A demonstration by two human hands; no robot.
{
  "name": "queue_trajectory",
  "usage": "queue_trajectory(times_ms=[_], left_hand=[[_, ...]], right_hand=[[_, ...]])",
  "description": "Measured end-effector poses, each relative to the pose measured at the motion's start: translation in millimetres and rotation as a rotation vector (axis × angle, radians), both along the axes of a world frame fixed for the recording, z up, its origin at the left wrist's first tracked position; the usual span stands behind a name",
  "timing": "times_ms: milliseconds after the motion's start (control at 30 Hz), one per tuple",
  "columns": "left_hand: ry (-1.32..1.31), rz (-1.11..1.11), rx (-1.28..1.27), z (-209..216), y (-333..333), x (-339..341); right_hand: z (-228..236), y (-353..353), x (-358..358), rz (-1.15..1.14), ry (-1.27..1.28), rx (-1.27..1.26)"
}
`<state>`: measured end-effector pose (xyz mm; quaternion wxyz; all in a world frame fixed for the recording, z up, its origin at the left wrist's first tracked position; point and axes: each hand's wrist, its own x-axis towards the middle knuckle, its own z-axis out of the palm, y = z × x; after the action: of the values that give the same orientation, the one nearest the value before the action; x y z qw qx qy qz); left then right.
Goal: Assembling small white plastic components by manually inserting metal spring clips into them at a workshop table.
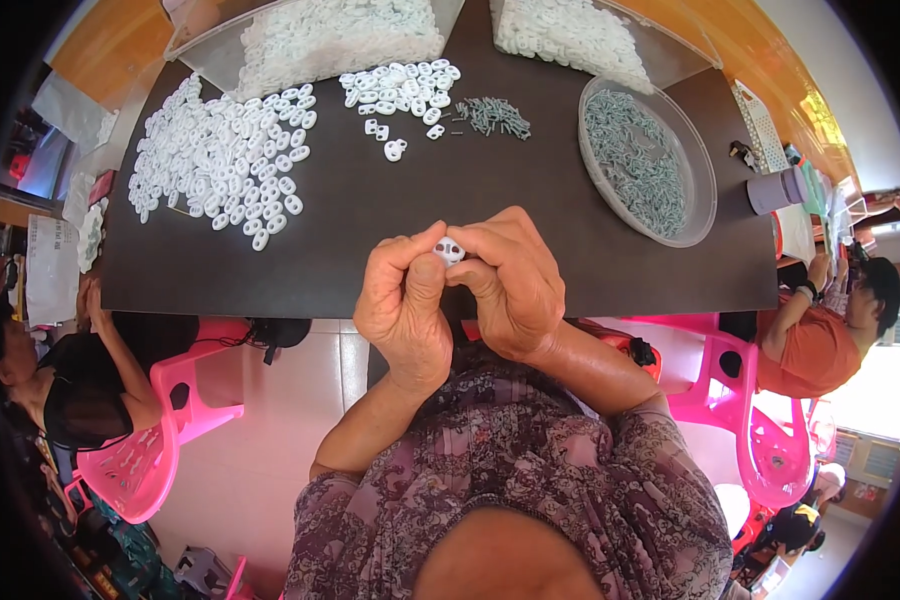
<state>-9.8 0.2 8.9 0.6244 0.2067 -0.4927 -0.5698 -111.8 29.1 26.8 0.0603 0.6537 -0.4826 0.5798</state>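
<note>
In front of my chest, above the near edge of the table, both hands pinch one small white plastic piece with openings in it (449, 251). My left hand (407, 300) has thumb and forefinger on its left side. My right hand (510, 280) grips it from the right, fingertips almost meeting the left ones. Beyond the hands lie a few loose white pieces (396, 150) and a small heap of white oval two-hole pieces (400, 88). Beside that heap is a little pile of thin grey pins or screws (495, 116), too small to tell which.
A wide pile of white ovals (220, 150) covers the table's left. At right stands a round clear tub (707, 195) of grey pins. Two clear bins of white pieces (340, 40) line the back. People sit on pink chairs (170, 430) at both sides.
</note>
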Motion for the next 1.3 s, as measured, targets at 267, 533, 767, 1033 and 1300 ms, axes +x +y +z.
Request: queue_trajectory(times_ms=[267,533,767,1033,1300], left_hand=[[-0.023,0.006,0.029,4.8,-2.3,4.8],[0.005,-0.017,0.060,3.2,1.1,5.6],[-0.038,0.089,-0.034,-2.0,0.0,2.4],[-0.097,0.106,-0.048,-3.2,-0.1,4.1],[-0.117,0.172,-0.084,-5.3,0.9,4.8]], right_hand=[[4.0,1.0,7.0,0.002,-0.055,0.083],[-0.8,-0.2,6.5,-0.004,-0.064,0.078],[-6.8,-2.7,13.8,-0.054,-0.022,-0.007],[-12.0,-2.0,18.6,-0.080,-0.041,-0.002],[-7.7,-3.9,20.5,-0.082,0.014,-0.021]])
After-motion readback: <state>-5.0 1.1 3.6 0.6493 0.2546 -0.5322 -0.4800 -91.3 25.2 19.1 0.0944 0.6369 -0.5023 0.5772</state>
